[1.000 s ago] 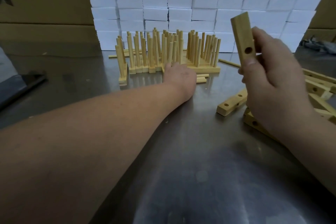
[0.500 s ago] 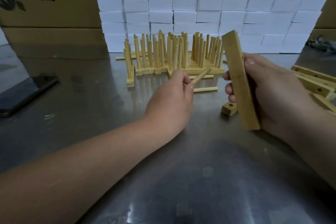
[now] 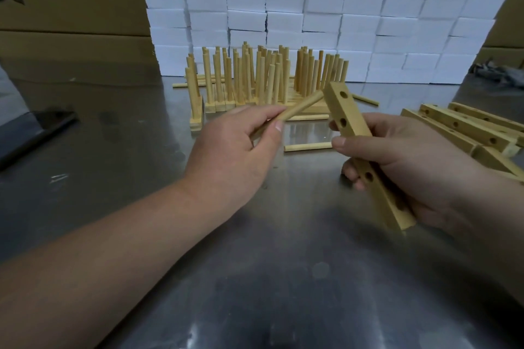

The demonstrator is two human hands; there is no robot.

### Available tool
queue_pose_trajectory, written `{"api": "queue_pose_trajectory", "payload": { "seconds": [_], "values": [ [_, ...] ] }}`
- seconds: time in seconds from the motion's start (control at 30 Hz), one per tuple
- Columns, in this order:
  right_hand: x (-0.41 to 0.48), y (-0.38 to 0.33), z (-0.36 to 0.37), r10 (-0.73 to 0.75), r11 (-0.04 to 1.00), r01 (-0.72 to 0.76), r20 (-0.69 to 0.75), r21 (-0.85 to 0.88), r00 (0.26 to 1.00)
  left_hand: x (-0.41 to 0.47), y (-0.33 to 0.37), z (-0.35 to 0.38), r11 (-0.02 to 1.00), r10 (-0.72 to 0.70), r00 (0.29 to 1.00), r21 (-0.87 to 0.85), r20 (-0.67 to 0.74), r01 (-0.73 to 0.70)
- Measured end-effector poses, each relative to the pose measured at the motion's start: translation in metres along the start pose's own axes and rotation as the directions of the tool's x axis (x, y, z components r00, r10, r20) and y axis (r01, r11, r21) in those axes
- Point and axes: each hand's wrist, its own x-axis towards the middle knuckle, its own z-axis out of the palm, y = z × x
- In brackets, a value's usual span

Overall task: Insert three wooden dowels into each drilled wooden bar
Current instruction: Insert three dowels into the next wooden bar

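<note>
My right hand [image 3: 402, 167] grips a drilled wooden bar [image 3: 355, 133] held slanted above the table, its holes facing me and all empty. My left hand [image 3: 235, 150] pinches one wooden dowel [image 3: 300, 109] between thumb and fingers, its far tip close to the bar's upper end, beside the top hole. A loose dowel [image 3: 307, 147] lies on the metal table between my hands. Behind them stand several finished bars with upright dowels [image 3: 263, 79].
A pile of empty drilled bars [image 3: 465, 127] lies at the right. More loose dowels [image 3: 365, 99] lie near the finished group. A dark phone [image 3: 37, 133] rests at the left. White blocks [image 3: 312, 8] and cardboard boxes [image 3: 71, 3] wall the back.
My left hand reached to the finished group, picked up a dowel and drew it back toward the bar. My right hand turned the bar so its holes face me and lowered it.
</note>
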Motion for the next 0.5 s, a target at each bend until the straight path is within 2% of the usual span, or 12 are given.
{"api": "queue_pose_trajectory", "payload": {
  "seconds": [0.17,0.27,0.33,0.5],
  "values": [
    [-0.0042,-0.0019,0.0051,0.044,0.999,-0.043,0.062,-0.018,0.997,-0.0012,0.0026,-0.0009,0.998,0.053,0.999,0.038,-0.001,-0.053],
    [-0.0033,0.0005,0.0043,-0.005,0.981,0.018,0.071,-0.191,0.997,-0.0010,0.0027,-0.0010,0.998,0.044,0.999,0.050,-0.010,-0.044],
    [-0.0005,0.0017,0.0023,-0.030,0.970,0.040,0.048,-0.241,0.998,-0.0005,0.0015,-0.0016,0.999,0.018,1.000,0.044,-0.007,-0.018],
    [0.0013,0.0037,0.0034,-0.012,0.997,0.017,0.065,-0.078,0.998,0.0024,-0.0043,-0.0022,0.998,-0.038,0.999,0.044,0.001,0.038]
  ]
}}
